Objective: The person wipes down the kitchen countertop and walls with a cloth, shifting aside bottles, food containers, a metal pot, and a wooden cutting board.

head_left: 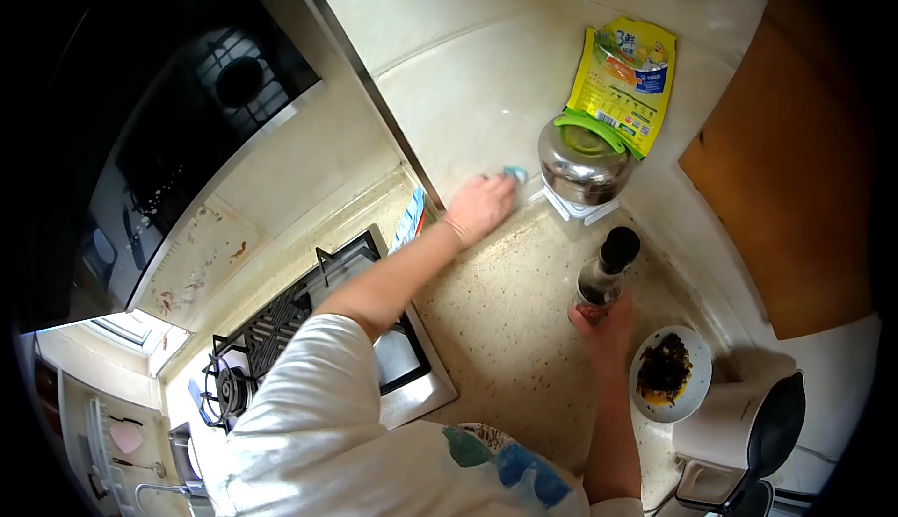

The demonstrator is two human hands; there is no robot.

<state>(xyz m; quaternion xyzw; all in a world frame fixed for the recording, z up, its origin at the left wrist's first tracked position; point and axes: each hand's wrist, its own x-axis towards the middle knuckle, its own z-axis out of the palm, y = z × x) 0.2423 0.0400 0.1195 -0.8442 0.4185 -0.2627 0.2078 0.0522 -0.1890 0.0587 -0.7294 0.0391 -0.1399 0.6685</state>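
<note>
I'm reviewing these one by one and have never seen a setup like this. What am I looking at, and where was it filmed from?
There is no machine here: a person works with bare hands, and a camera worn on the head looks forward and down.

The right hand grips a black-lidded jar. The left hand reaches to the tiled wall, with a small blue-green thing at its fingertips, too blurred to name.

On the speckled counter stand a white bowl of dark food and a pale kettle. A gas stove lies to the left.
</note>
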